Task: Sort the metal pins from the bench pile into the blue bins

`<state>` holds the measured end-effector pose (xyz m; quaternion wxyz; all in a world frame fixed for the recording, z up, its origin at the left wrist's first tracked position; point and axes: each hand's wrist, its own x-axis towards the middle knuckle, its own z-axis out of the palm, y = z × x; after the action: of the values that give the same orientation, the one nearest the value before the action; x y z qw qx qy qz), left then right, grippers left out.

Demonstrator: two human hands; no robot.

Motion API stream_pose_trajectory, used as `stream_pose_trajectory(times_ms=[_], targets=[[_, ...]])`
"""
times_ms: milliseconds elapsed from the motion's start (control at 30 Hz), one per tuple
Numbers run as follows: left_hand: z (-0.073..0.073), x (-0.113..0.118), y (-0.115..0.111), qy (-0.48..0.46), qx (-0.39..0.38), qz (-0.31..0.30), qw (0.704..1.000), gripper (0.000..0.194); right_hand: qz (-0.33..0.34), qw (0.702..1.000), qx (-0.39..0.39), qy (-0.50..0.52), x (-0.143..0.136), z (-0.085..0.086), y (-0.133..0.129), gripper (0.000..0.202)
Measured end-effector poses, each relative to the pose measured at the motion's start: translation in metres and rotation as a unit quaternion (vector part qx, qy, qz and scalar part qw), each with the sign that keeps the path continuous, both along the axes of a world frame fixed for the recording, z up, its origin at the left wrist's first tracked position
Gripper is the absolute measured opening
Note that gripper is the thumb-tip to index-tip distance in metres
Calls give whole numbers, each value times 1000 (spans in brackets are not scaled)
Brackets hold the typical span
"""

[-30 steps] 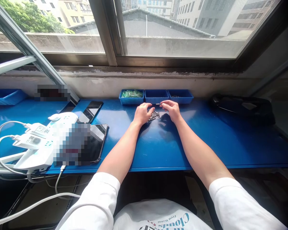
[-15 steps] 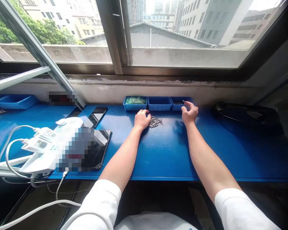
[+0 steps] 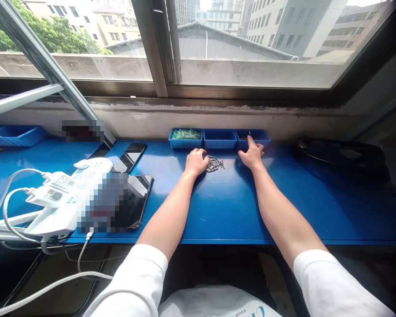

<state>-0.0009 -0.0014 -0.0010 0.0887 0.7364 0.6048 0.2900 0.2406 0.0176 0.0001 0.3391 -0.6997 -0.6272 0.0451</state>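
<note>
My left hand (image 3: 196, 162) rests on the blue table with curled fingers, at the left edge of a loose pile of small metal pins or screws (image 3: 215, 164). Whatever its fingertips hold, if anything, is hidden. My right hand (image 3: 251, 152) is at the front of the right blue bin (image 3: 265, 140), index finger stretched over the rim and thumb spread apart. A tiny bright metal piece (image 3: 249, 133) shows just beyond that fingertip. Small dark parts lie in this bin, partly covered by the hand.
Beside it stand a middle blue bin (image 3: 219, 143) and a left one (image 3: 185, 143) holding green-and-clear packets (image 3: 186, 134). Leftward lie phones (image 3: 134, 156), a white power strip (image 3: 62, 211) with cables and a metal frame (image 3: 49, 57). A black bag-like object (image 3: 343, 158) lies right. Another person's hand shows far left.
My right hand has moved left and its index finger has straightened over the right bin; before, it pinched a small piece above it. My left hand stays by the pile. The view shifted slightly.
</note>
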Motion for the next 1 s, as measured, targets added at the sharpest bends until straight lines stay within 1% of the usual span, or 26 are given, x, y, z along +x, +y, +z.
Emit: stream_pose_trajectory(times_ms=[200,267,333,400,467,533,567,633,700,800,1000], targets=[[0,2,0,23,-8,1,1000,30,6,1000,-17,-13,-1,0,-2,83],[2,1,-1,29,-17,-2,999,33,-1,1000,9,-11,-5,1,-3,80],[4,0,-3,31,-32,-34,998,42,-1,998,58,-16,-11,3,-6,67],[7,-2,-5,51,-56,-97,992,57,41,994,93,-28,-21,5,-10,47],[10,-3,-8,91,-81,-153,981,75,123,987,90,-39,-31,6,-15,31],[12,-3,-10,126,-96,-176,972,89,198,977,61,-45,-41,5,-20,28],[13,-3,-11,135,-96,-178,970,92,222,973,44,-50,-45,4,-22,29],[12,-1,-12,141,-91,-177,970,93,245,968,17,-57,-51,1,-23,29],[10,1,-12,145,-85,-175,970,91,253,966,3,-58,-54,-2,-23,25],[8,6,-12,154,-83,-167,970,87,266,963,4,-42,-56,-5,-21,19],[5,12,-13,149,-78,-171,971,77,271,963,5,1,-54,-3,-20,13]])
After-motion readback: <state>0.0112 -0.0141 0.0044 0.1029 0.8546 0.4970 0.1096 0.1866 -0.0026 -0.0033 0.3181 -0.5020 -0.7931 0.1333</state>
